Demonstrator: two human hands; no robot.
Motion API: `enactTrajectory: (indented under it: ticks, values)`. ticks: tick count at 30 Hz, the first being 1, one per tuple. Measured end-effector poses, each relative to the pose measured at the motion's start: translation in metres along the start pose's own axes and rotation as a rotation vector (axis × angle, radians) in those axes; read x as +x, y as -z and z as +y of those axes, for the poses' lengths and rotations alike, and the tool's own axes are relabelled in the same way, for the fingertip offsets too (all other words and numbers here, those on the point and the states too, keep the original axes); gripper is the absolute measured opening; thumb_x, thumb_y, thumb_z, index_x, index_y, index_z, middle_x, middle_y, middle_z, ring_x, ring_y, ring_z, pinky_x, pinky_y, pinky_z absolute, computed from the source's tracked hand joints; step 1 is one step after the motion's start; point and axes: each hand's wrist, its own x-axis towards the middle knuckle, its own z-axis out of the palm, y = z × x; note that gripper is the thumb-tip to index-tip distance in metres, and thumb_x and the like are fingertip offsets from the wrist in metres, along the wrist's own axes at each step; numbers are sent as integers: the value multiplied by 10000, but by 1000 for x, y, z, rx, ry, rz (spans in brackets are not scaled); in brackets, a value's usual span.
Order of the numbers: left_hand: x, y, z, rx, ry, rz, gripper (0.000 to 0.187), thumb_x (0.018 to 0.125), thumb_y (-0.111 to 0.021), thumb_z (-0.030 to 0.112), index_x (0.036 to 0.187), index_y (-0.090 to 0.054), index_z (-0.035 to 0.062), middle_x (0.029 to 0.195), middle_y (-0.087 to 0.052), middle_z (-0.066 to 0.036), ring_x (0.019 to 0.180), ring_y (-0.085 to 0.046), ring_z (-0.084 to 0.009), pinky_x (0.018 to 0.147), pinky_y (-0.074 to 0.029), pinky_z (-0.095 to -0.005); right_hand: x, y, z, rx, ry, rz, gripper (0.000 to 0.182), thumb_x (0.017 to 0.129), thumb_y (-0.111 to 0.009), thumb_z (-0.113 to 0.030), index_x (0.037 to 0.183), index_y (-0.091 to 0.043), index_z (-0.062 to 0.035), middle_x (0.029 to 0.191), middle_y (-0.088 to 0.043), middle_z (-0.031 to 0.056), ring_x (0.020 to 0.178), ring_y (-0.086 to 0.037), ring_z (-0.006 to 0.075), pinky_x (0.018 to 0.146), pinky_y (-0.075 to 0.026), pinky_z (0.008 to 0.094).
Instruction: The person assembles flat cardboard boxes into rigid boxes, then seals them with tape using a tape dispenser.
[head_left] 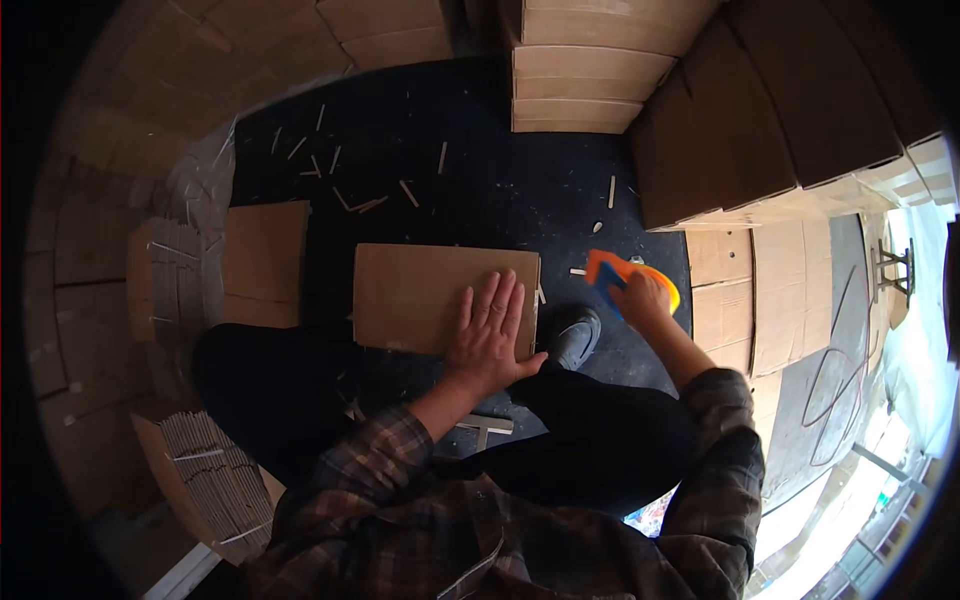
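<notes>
A closed cardboard box [410,295] lies on the dark floor in front of me, between my legs. My left hand [490,335] rests flat on its right part, fingers spread and pointing forward. To the right of the box, my right hand [642,298] is closed around an orange, blue and yellow tool [608,268], held clear of the box. The tool looks like a tape dispenser, but it is slightly blurred. Its lower part is hidden by my fingers.
Small wooden sticks [408,192] lie scattered on the floor [480,110]. Stacked boxes [590,75] stand ahead and to the right. Flattened cardboard bundles [215,470] sit at the left. My shoe [575,340] is beside the box.
</notes>
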Motion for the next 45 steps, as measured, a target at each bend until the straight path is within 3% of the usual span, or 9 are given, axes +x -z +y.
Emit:
enactTrajectory:
  ticks: [6,11,15,21,24,28,35,38,45]
  values:
    - [0,-2,-2,-4,3,25,1011,738,-604,637,1454,-284,0,1559,-186,-137,1457,-123,-261,1171,-69,-486,-22,-151,109,-145,-204,290,533,803,-674,-418,1120,-533,-13,996,-640,180,982,-621,323,875,-469,427]
    - [-1,-2,-3,-38,-39,66,1014,736,-609,626,1445,-287,-22,1551,-198,-159,1453,-135,-282,1167,-80,-496,-38,-97,79,-112,-325,-109,464,812,-676,-456,999,-627,-34,1014,-668,180,986,-646,335,839,-515,432]
    - [-3,-3,-5,-53,-41,73,1067,716,-616,663,1453,-263,-24,1556,-184,-154,1456,-118,-278,1169,-53,-491,17,-27,86,149,422,-120,283,943,-542,-335,1008,-622,-71,869,-674,88,758,-674,254,632,-536,387]
    - [-5,5,-5,-132,-26,7,1125,671,-644,690,1464,-252,-6,1568,-139,-139,1464,-52,-263,1165,3,-496,-72,98,-122,883,24,-231,605,968,-457,-475,1384,-399,-39,1250,-568,208,1078,-588,280,882,-464,417]
    - [-7,4,-8,-120,-46,22,1117,650,-683,668,1472,-265,37,1559,-171,-139,1460,-78,-275,1163,-28,-504,-27,-72,-134,824,243,205,723,955,-477,-494,1453,-252,-21,1262,-548,218,1181,-526,298,988,-419,377]
    - [-9,20,-24,-360,-106,45,1059,680,-713,593,1467,-273,38,1546,-209,-142,1449,-124,-302,1157,-90,-516,-50,-45,-166,1444,112,140,629,977,-467,-442,1418,-338,-12,1237,-577,196,1152,-549,280,962,-438,336]
    - [-33,44,-140,-103,452,262,849,826,-695,328,1459,-236,-5,1526,-242,-168,1413,-233,-334,1137,-218,-490,-59,-24,-169,1224,47,119,619,973,-436,-510,1381,-418,-45,1267,-557,137,1213,-489,220,1024,-366,328]
    - [-32,23,-172,-640,482,384,769,891,-626,366,1447,-260,-18,1493,-316,-169,1372,-323,-327,1104,-298,-413,-68,-10,-172,1362,61,6,682,933,-457,-583,1395,-403,-84,1263,-534,92,1185,-475,205,1032,-343,337]
    - [-38,12,-210,-1679,833,-57,694,941,-483,528,1468,-321,105,1414,-456,-109,1299,-429,-215,1062,-334,-312,-33,-46,-152,1845,205,-418,625,923,-462,-564,1384,-410,-145,1370,-469,114,1257,-436,257,1069,-322,378]
